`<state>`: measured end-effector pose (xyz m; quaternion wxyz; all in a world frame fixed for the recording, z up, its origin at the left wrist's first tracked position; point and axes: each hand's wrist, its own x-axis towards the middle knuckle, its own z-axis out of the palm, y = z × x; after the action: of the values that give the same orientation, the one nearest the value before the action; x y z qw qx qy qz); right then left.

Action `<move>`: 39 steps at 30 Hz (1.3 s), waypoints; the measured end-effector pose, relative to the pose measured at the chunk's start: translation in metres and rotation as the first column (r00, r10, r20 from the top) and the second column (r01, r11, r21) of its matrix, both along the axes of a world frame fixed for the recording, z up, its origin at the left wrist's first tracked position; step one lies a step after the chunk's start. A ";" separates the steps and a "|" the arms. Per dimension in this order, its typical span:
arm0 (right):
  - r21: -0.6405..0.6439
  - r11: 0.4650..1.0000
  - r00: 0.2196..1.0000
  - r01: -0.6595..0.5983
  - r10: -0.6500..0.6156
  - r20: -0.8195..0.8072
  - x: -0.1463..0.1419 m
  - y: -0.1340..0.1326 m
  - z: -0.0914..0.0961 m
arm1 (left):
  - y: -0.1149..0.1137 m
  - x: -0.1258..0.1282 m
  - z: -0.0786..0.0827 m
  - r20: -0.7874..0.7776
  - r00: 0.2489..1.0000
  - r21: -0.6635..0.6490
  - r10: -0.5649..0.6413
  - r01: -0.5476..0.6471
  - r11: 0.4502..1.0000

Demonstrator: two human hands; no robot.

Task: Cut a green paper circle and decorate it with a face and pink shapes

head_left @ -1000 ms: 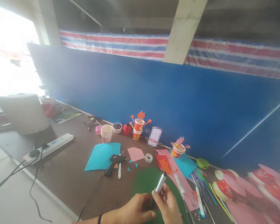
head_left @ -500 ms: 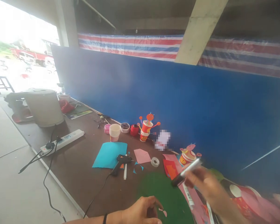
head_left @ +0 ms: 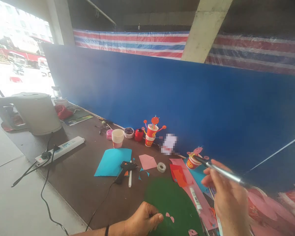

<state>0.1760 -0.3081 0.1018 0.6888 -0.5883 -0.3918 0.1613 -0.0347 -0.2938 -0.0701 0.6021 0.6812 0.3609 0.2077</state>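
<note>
In my right hand (head_left: 229, 196), a black and silver pen (head_left: 223, 171) is gripped between thumb and fingers, raised over the right part of the table. My left hand (head_left: 145, 218) rests at the left edge of a round green mat (head_left: 172, 196), its fingers curled and closed with nothing visible in them. Just right of it, small pink paper pieces (head_left: 170, 217) lie on the mat. Another pink cutout (head_left: 193, 232) is at the mat's lower edge. Beyond the pen's tip stands a red paper cup (head_left: 193, 164) with pink paper decorations.
A glue gun (head_left: 125, 167) and white marker (head_left: 130, 178) lie by blue paper (head_left: 110, 160). Tape (head_left: 161, 167), pink paper (head_left: 147, 162) and a white tube (head_left: 195, 198) are nearby. Stacked cups (head_left: 117, 137), a decorated cup figure (head_left: 152, 131), power strip (head_left: 64, 150) and kettle (head_left: 35, 113) stand farther back.
My right hand has moved right with the pen and turned it. My left hand has drawn back left from the small pink pieces, its fingers now curled closer. The view has shifted slightly.
</note>
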 end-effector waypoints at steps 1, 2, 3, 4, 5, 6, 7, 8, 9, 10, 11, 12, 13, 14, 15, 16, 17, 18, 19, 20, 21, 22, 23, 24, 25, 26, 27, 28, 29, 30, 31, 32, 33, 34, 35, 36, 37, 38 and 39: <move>-0.027 0.999 0.999 -0.027 0.026 -0.044 -0.005 -0.005 -0.012 | 0.000 0.001 -0.001 0.020 0.999 -0.001 0.027 -0.027 1.000; -0.042 0.997 0.993 -0.066 0.062 -0.101 -0.010 -0.008 -0.023 | 0.001 0.003 0.000 0.050 0.997 -0.003 0.061 -0.061 0.998; -0.057 0.991 0.981 -0.124 0.114 -0.157 -0.014 -0.011 -0.034 | 0.002 0.005 0.003 0.094 0.992 -0.013 0.089 -0.088 0.996; -0.054 0.985 0.965 -0.164 0.149 -0.216 -0.017 -0.012 -0.043 | 0.003 0.007 0.007 0.147 0.983 -0.035 0.111 -0.107 0.994; -0.053 0.976 0.940 -0.213 0.190 -0.284 -0.020 -0.013 -0.051 | 0.005 0.009 0.012 0.202 0.971 -0.061 0.124 -0.114 0.992; -0.049 0.965 0.910 -0.257 0.224 -0.350 -0.023 -0.014 -0.058 | 0.008 0.011 0.018 0.257 0.960 -0.098 0.112 -0.090 0.991; -0.043 0.956 0.876 -0.291 0.248 -0.413 -0.025 -0.015 -0.064 | 0.010 0.013 0.024 0.297 0.947 -0.132 0.119 -0.083 0.988; -0.036 0.946 0.843 -0.322 0.269 -0.466 -0.027 -0.015 -0.068 | 0.013 0.015 0.029 0.321 0.938 -0.144 0.129 -0.086 0.986; -0.030 0.938 0.815 -0.345 0.284 -0.505 -0.028 -0.016 -0.071 | 0.017 0.016 0.034 0.339 0.931 -0.149 0.135 -0.089 0.985; -0.023 0.931 0.793 -0.365 0.298 -0.532 -0.029 -0.016 -0.072 | 0.020 0.018 0.038 0.351 0.926 -0.149 0.139 -0.091 0.985; -0.017 0.925 0.777 -0.380 0.309 -0.548 -0.030 -0.016 -0.073 | 0.023 0.019 0.041 0.357 0.924 -0.143 0.136 -0.090 0.986; -0.011 0.922 0.767 -0.387 0.316 -0.559 -0.031 -0.016 -0.074 | 0.026 0.020 0.043 0.360 0.924 -0.137 0.133 -0.088 0.987; -0.004 0.920 0.758 -0.392 0.320 -0.568 -0.031 -0.017 -0.074 | 0.028 0.021 0.045 0.359 0.924 -0.134 0.131 -0.088 0.987; 0.001 0.919 0.750 -0.395 0.323 -0.577 -0.031 -0.017 -0.074 | 0.030 0.022 0.046 0.357 0.924 -0.133 0.137 -0.094 0.987; 0.002 0.917 0.743 -0.398 0.323 -0.587 -0.031 -0.017 -0.074 | 0.031 0.023 0.047 0.359 0.921 -0.135 0.149 -0.107 0.985; 0.002 0.915 0.736 -0.403 0.325 -0.594 -0.031 -0.017 -0.075 | 0.032 0.024 0.048 0.365 0.916 -0.136 0.165 -0.122 0.983; 0.001 0.911 0.730 -0.412 0.330 -0.599 -0.031 -0.016 -0.075 | 0.033 0.025 0.048 0.376 0.909 -0.135 0.178 -0.137 0.981; 0.000 0.905 0.725 -0.425 0.341 -0.599 -0.031 -0.016 -0.075 | 0.033 0.026 0.048 0.388 0.902 -0.131 0.190 -0.150 0.980; -0.002 0.898 0.722 -0.441 0.353 -0.595 -0.030 -0.015 -0.074 | 0.032 0.026 0.048 0.401 0.894 -0.128 0.200 -0.162 0.978; -0.006 0.893 0.724 -0.451 0.362 -0.588 -0.028 -0.014 -0.073 | 0.031 0.027 0.048 0.409 0.889 -0.127 0.205 -0.167 0.978; -0.009 0.895 0.733 -0.447 0.360 -0.578 -0.026 -0.012 -0.071 | 0.030 0.027 0.047 0.410 0.889 -0.129 0.203 -0.164 0.978; -0.011 0.907 0.749 -0.422 0.342 -0.568 -0.023 -0.011 -0.068 | 0.029 0.027 0.047 0.406 0.893 -0.133 0.195 -0.154 0.979; -0.009 0.926 0.770 -0.379 0.309 -0.559 -0.020 -0.010 -0.065 | 0.028 0.027 0.046 0.398 0.900 -0.137 0.180 -0.136 0.981; -0.005 0.947 0.791 -0.322 0.267 -0.550 -0.017 -0.009 -0.061 | 0.027 0.027 0.046 0.387 0.908 -0.137 0.160 -0.114 0.984; 0.003 0.964 0.809 -0.266 0.225 -0.543 -0.015 -0.009 -0.057 | 0.026 0.026 0.046 0.377 0.915 -0.134 0.143 -0.099 0.986; 0.012 0.974 0.821 -0.228 0.199 -0.535 -0.014 -0.010 -0.055 | 0.026 0.025 0.046 0.369 0.919 -0.127 0.139 -0.098 0.987; 0.016 0.974 0.827 -0.227 0.201 -0.525 -0.014 -0.011 -0.054 | 0.026 0.024 0.046 0.368 0.918 -0.115 0.150 -0.115 0.987; 0.011 0.966 0.828 -0.259 0.228 -0.512 -0.016 -0.013 -0.054 | 0.027 0.023 0.046 0.374 0.911 -0.099 0.173 -0.147 0.984; -0.004 0.951 0.827 -0.309 0.267 -0.496 -0.019 -0.016 -0.057 | 0.027 0.022 0.046 0.385 0.900 -0.079 0.202 -0.186 0.979; -0.029 0.931 0.823 -0.364 0.307 -0.479 -0.024 -0.018 -0.061 | 0.028 0.021 0.046 0.402 0.888 -0.059 0.224 -0.219 0.974; -0.065 0.908 0.819 -0.413 0.340 -0.462 -0.030 -0.021 -0.066 | 0.029 0.021 0.046 0.425 0.876 -0.046 0.229 -0.232 0.972; -0.106 0.890 0.821 -0.443 0.355 -0.447 -0.037 -0.023 -0.073 | 0.030 0.020 0.047 0.446 0.870 -0.039 0.212 -0.218 0.975; -0.146 0.878 0.827 -0.457 0.358 -0.435 -0.043 -0.025 -0.079 | 0.030 0.020 0.048 0.454 0.874 -0.032 0.176 -0.181 0.983; -0.182 0.871 0.835 -0.456 0.348 -0.426 -0.048 -0.027 -0.086 | 0.030 0.020 0.049 0.445 0.886 -0.022 0.128 -0.131 0.991; -0.212 0.868 0.843 -0.449 0.334 -0.421 -0.052 -0.028 -0.091 | 0.030 0.019 0.051 0.422 0.903 -0.011 0.080 -0.084 0.996; -0.232 0.865 0.848 -0.445 0.324 -0.418 -0.055 -0.029 -0.096 | 0.029 0.019 0.052 0.389 0.920 0.002 0.044 -0.048 0.999; -0.244 0.861 0.850 -0.446 0.321 -0.418 -0.056 -0.030 -0.099 | 0.028 0.019 0.053 0.352 0.936 0.012 0.019 -0.025 1.000; -0.248 0.857 0.848 -0.453 0.328 -0.417 -0.056 -0.030 -0.101 | 0.027 0.019 0.054 0.319 0.948 0.015 0.005 -0.010 1.000; -0.245 0.851 0.844 -0.464 0.340 -0.414 -0.056 -0.030 -0.102 | 0.026 0.019 0.055 0.292 0.956 0.013 -0.004 0.000 1.000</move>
<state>0.1205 -0.3377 -0.0007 0.5871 -0.5609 -0.3435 0.4719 -0.0157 -0.2682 -0.0150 0.6447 0.6473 0.2659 0.3076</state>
